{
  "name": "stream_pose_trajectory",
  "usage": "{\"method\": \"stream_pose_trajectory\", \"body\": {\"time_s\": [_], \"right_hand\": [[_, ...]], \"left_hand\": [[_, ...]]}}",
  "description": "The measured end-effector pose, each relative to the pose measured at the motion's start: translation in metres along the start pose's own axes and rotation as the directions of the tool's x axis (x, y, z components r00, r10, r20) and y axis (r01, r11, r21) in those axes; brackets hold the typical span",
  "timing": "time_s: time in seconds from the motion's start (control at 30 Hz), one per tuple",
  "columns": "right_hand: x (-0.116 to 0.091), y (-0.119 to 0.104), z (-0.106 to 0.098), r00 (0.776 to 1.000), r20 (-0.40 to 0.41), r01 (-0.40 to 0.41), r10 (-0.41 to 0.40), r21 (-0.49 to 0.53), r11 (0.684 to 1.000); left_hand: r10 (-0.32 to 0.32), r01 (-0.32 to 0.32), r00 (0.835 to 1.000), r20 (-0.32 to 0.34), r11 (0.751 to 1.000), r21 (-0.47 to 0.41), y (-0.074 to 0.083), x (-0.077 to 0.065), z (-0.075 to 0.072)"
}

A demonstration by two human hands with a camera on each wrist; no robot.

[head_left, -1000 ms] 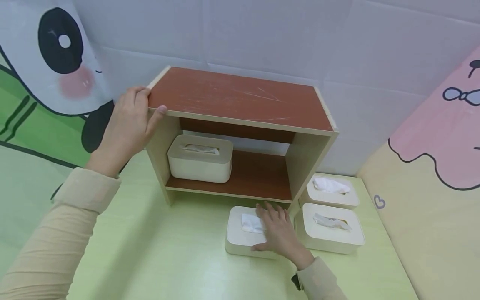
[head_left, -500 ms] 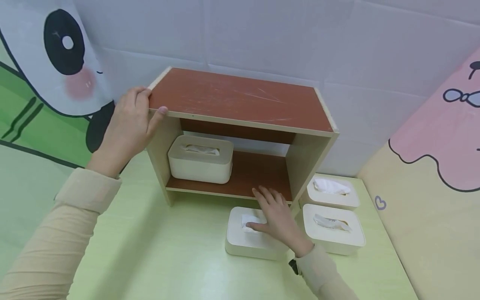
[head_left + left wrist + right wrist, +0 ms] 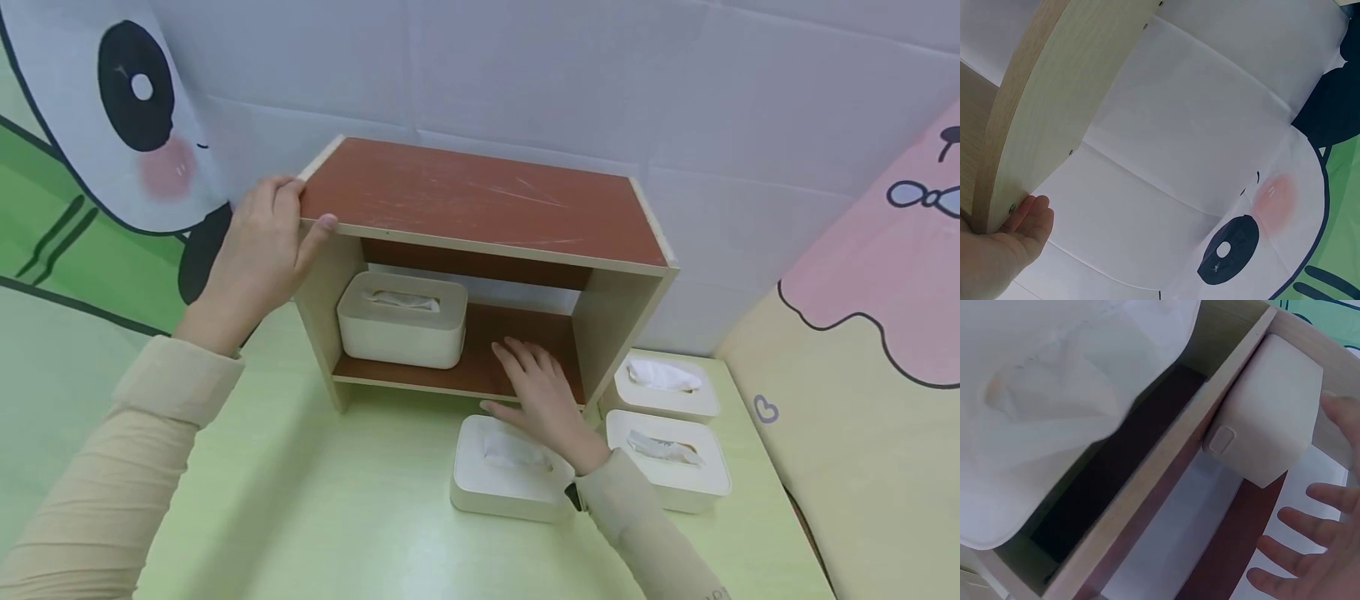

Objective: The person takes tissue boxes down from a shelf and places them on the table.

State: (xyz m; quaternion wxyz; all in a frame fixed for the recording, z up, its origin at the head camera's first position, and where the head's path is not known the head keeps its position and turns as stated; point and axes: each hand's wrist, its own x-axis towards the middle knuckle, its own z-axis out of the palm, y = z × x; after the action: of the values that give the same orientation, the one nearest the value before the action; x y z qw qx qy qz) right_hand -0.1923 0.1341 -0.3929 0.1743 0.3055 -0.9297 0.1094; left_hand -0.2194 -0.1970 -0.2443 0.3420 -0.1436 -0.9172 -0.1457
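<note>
My left hand (image 3: 258,254) grips the upper left corner of a small brown-topped shelf (image 3: 480,200), thumb on the front edge. In the left wrist view its fingers curl round the pale side panel (image 3: 1054,94). Inside, at the left of the shelf board, stands a cream tissue box (image 3: 401,340). My right hand (image 3: 543,400) holds nothing; its spread fingers reach over the front of the board, right of that box. Below its wrist a second tissue box (image 3: 498,502) sits on the table, close up as a white lid (image 3: 1079,494) in the right wrist view.
Two more tissue boxes, a nearer one (image 3: 675,492) and a farther one (image 3: 663,404), stand right of the shelf on the pale green table (image 3: 360,517). A wall sheet (image 3: 487,75) with cartoon figures rises behind. At the right is a cream side wall (image 3: 847,442).
My right hand has moved off the front tissue box, up and forward to the shelf opening. The left hand keeps its grip, and the boxes stay where they were.
</note>
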Motion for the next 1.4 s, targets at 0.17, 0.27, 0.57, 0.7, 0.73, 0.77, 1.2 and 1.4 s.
{"method": "stream_pose_trajectory", "body": {"time_s": [0.17, 0.27, 0.57, 0.7, 0.73, 0.77, 1.2, 1.4], "right_hand": [[0.018, -0.001, -0.004, 1.0, 0.004, -0.015, 0.015, -0.013, 1.0], [0.027, -0.002, -0.006, 0.999, 0.016, -0.034, 0.034, -0.006, 0.999], [0.051, -0.002, -0.003, 0.999, 0.023, -0.047, 0.046, 0.053, 0.997], [0.062, 0.0, 0.0, 0.999, 0.008, -0.041, 0.04, 0.087, 0.995], [0.065, 0.0, 0.001, 0.999, 0.006, -0.037, 0.037, 0.087, 0.996], [0.067, 0.0, 0.001, 0.999, 0.006, -0.037, 0.037, 0.084, 0.996], [0.102, 0.0, 0.008, 0.985, 0.139, -0.128, 0.105, 0.171, 0.977], [0.111, 0.0, 0.014, 0.972, 0.204, -0.162, 0.121, 0.202, 0.966]], "left_hand": [[0.004, -0.004, 1.0, -0.008, 1.0, 0.002, 0.0, 0.0, -0.001], [0.012, -0.012, 1.0, -0.021, 1.0, 0.003, -0.001, 0.0, 0.0], [0.012, -0.012, 1.0, -0.019, 1.0, 0.0, -0.001, 0.0, 0.001], [0.016, -0.016, 1.0, -0.021, 1.0, -0.009, -0.001, -0.001, 0.002], [0.017, -0.017, 1.0, -0.022, 1.0, -0.01, -0.001, -0.001, 0.002], [0.018, -0.018, 1.0, -0.023, 1.0, -0.011, -0.001, -0.001, 0.002], [0.024, -0.024, 0.999, -0.026, 1.0, 0.0, -0.001, -0.001, 0.004], [0.016, -0.016, 1.0, -0.019, 1.0, -0.003, -0.001, -0.002, 0.004]]}}
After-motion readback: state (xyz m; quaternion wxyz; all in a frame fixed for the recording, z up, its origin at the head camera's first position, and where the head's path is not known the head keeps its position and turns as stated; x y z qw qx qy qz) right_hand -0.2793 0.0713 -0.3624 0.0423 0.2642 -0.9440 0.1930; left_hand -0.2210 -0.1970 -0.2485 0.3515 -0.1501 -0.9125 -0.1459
